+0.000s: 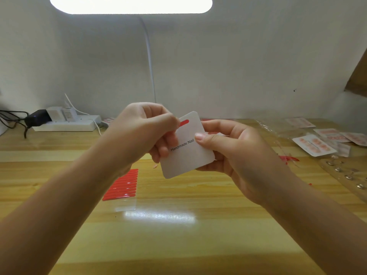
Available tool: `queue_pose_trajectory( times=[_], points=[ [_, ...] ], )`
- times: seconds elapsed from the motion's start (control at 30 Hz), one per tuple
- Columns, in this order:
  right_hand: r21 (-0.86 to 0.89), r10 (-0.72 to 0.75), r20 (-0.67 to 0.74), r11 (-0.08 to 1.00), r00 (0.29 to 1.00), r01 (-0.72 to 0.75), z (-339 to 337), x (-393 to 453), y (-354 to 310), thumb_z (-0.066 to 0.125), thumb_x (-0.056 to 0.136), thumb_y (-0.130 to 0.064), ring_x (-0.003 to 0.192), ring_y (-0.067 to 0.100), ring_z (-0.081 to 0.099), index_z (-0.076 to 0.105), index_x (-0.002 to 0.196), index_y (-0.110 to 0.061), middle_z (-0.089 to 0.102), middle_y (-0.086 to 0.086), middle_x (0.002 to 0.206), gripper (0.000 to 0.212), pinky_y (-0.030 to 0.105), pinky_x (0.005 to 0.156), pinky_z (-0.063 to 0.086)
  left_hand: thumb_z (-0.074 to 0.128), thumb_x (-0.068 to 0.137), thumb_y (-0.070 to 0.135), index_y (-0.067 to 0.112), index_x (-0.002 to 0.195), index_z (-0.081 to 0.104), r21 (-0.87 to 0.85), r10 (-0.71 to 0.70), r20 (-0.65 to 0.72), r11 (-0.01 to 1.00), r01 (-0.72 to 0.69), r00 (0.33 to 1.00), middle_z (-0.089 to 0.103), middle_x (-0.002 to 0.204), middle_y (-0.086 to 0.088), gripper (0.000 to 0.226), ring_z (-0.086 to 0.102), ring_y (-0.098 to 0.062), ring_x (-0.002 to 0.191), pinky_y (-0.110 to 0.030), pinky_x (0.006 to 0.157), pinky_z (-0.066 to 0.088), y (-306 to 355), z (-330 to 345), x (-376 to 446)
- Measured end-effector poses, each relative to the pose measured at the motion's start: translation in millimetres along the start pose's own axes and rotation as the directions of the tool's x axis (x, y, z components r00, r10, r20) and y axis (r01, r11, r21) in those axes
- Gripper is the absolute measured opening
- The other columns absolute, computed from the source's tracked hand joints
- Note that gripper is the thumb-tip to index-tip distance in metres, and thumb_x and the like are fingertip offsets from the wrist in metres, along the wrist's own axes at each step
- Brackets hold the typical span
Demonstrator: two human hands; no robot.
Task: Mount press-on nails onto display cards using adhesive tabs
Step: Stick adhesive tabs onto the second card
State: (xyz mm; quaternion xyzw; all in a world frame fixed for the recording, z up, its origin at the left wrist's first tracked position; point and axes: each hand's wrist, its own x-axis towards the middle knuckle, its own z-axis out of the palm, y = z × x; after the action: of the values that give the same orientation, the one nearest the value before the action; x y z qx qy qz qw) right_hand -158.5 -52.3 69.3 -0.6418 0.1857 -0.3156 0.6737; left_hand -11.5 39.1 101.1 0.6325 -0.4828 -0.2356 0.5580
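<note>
A white display card (pixel 187 155) printed "Handmade Nail" is held up above the wooden table (pixel 178 225). My right hand (pixel 234 153) grips its right edge, thumb on the front. My left hand (pixel 147 132) pinches a red adhesive strip (pixel 184 122) that lies against the card's upper part; its fingers curl over the card's left edge. On the table below my left forearm lies a clear sheet with several red adhesive strips (pixel 124 185). A single pink nail (pixel 155 166) lies on the table just under the card.
Finished cards with pink nails (pixel 313 144) lie in clear bags at the right. A clear strip with metal studs (pixel 347 176) runs along the right edge. A white power strip with chargers (pixel 65 121) sits at the back left. A lamp stem (pixel 150 62) rises behind the hands.
</note>
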Motion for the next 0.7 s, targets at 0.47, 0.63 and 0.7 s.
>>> queue_pose_trajectory(
  times=[0.47,0.63,0.7],
  points=[
    [-0.017,-0.053,0.037,0.998,0.998,0.054,0.1,-1.3,0.8,0.067,0.088,-0.015,0.077,0.022,0.074,0.073,0.086,-0.019,0.075,0.008,0.084,0.007,0.027,0.058,0.056,0.063,0.071,0.029,0.013,0.068,0.064,0.142,0.116,0.033,0.983,-0.12,0.993,0.059,0.052,0.002,0.017,0.044,-0.011,0.04,-0.019,0.037,0.032,-6.8,1.4,0.4],
    [-0.023,-0.057,0.041,0.998,0.998,0.058,0.1,-2.0,0.2,0.066,0.088,-0.014,0.078,0.022,0.074,0.072,0.087,-0.019,0.076,0.007,0.086,0.008,0.027,0.058,0.056,0.062,0.071,0.028,0.01,0.07,0.065,0.137,0.13,0.025,0.982,-0.132,0.991,0.058,0.051,0.003,0.018,0.044,-0.008,0.039,-0.014,0.037,0.033,-7.9,2.5,0.6],
    [-0.028,-0.055,0.044,0.998,0.998,0.057,0.6,-2.4,0.2,0.066,0.088,-0.013,0.078,0.023,0.074,0.072,0.088,-0.018,0.076,0.007,0.086,0.008,0.027,0.058,0.056,0.066,0.074,0.025,0.008,0.071,0.065,0.141,0.137,0.022,0.98,-0.138,0.99,0.057,0.051,0.004,0.018,0.044,-0.007,0.038,-0.013,0.038,0.033,-8.1,2.0,0.6]
  ],
)
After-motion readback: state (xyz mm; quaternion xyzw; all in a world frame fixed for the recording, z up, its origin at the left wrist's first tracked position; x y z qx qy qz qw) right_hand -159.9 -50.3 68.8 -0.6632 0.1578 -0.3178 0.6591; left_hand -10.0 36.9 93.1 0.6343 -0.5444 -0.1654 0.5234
